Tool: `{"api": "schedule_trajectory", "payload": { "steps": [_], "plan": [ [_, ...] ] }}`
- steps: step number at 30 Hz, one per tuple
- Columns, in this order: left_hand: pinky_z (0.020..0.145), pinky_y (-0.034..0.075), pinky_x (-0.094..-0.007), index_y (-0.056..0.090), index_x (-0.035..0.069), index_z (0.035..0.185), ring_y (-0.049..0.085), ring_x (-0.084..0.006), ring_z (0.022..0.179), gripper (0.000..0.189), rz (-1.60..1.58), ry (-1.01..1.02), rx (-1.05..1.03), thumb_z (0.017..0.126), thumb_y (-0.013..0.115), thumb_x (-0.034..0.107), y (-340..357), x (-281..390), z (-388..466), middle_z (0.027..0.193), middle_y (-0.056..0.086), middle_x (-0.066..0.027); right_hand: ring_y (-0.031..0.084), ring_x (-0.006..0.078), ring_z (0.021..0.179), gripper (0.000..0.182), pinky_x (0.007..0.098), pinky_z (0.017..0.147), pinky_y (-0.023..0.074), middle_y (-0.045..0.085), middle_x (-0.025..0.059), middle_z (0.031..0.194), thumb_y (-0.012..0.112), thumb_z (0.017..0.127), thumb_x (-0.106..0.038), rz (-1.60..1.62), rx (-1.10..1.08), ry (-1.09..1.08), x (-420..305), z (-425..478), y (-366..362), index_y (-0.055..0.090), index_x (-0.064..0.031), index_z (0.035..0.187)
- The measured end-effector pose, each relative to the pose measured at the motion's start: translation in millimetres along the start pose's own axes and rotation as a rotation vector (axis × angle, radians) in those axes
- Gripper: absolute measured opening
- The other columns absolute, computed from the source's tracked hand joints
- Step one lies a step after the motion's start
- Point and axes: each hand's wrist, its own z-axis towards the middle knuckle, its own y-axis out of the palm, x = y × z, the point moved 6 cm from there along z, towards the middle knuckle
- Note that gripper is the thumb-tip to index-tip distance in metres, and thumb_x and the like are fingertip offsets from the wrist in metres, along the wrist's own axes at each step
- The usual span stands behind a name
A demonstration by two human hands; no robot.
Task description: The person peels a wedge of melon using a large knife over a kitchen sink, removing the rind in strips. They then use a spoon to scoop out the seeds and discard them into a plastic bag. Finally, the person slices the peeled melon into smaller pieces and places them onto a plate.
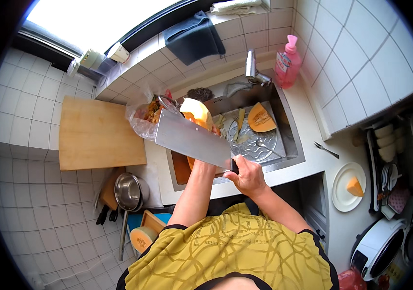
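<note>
My right hand (248, 176) grips the dark handle of a Chinese cleaver (192, 139). Its broad blade points left, above the left part of the steel sink (290, 108). Behind the blade, my left hand (215, 129) holds a large piece of orange-fleshed melon (197, 108); only fingertips show beyond the blade's upper edge. Whether the blade touches the melon I cannot tell. A melon wedge (261, 117) with seeds lies in the sink. Near it are strips of peel (241, 119) and a fork (264, 145) on a round patterned surface.
A plastic bag of scraps (142, 116) stands left of the sink, beside a wooden board (101, 134). The faucet (251, 67) and a pink soap bottle (288, 65) are behind. At right lie a fork (327, 150) and a plate (340, 197) with melon. A saucepan (128, 192) sits lower left, near a cut melon (143, 239).
</note>
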Motion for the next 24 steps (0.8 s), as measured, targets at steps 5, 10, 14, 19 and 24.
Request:
{"api": "schedule_trajectory", "payload": {
  "steps": [5,10,14,19,24],
  "plan": [
    [0.089,0.053,-0.0305,0.05,0.006,0.126,0.058,-0.0218,0.109,0.048,-0.036,-0.048,-0.015,0.086,0.069,0.024,-14.4,-0.8,20.7,0.12,0.057,-0.0103,0.058,0.0284,0.054,0.062,0.0352,0.046,0.0488,0.053,0.0105,0.064,0.049,0.086,-0.064,-0.02,0.025,-0.038,14.8,19.5,13.0,0.051,-0.0026,0.084],
    [0.089,0.052,-0.0297,0.049,0.006,0.128,0.057,-0.0205,0.111,0.048,-0.132,-0.119,-0.078,0.087,0.066,0.025,-17.6,-10.0,29.8,0.123,0.056,-0.0103,0.058,0.0272,0.054,0.061,0.0347,0.048,0.0492,0.052,0.0099,0.064,0.05,0.085,-0.064,-0.044,0.018,-0.065,25.4,29.5,17.1,0.051,-0.0032,0.083],
    [0.09,0.051,-0.0291,0.047,0.006,0.13,0.057,-0.0195,0.113,0.049,-0.236,-0.212,-0.152,0.088,0.064,0.026,-22.1,-17.8,30.8,0.126,0.055,-0.0103,0.058,0.0264,0.056,0.06,0.0342,0.05,0.0496,0.053,0.0092,0.066,0.051,0.084,-0.064,-0.07,0.04,-0.085,29.7,34.0,17.6,0.052,-0.0039,0.083],
    [0.091,0.05,-0.0282,0.046,0.006,0.132,0.056,-0.0183,0.115,0.05,-0.469,-0.407,-0.274,0.09,0.062,0.027,-36.8,-23.9,36.6,0.129,0.054,-0.0103,0.059,0.0257,0.058,0.06,0.0339,0.051,0.0494,0.054,0.0086,0.068,0.052,0.084,-0.064,-0.09,0.012,-0.089,34.3,32.3,19.9,0.054,-0.0041,0.086],
    [0.092,0.049,-0.0284,0.045,0.006,0.134,0.055,-0.0185,0.117,0.051,-1.227,-0.667,-0.133,0.091,0.061,0.027,-95.1,-21.2,66.8,0.131,0.053,-0.0113,0.057,0.0254,0.056,0.059,0.0338,0.05,0.0486,0.052,0.0082,0.066,0.053,0.083,-0.064,-0.077,0.036,-0.099,30.1,28.4,20.0,0.053,-0.0048,0.084]
  ]
}}
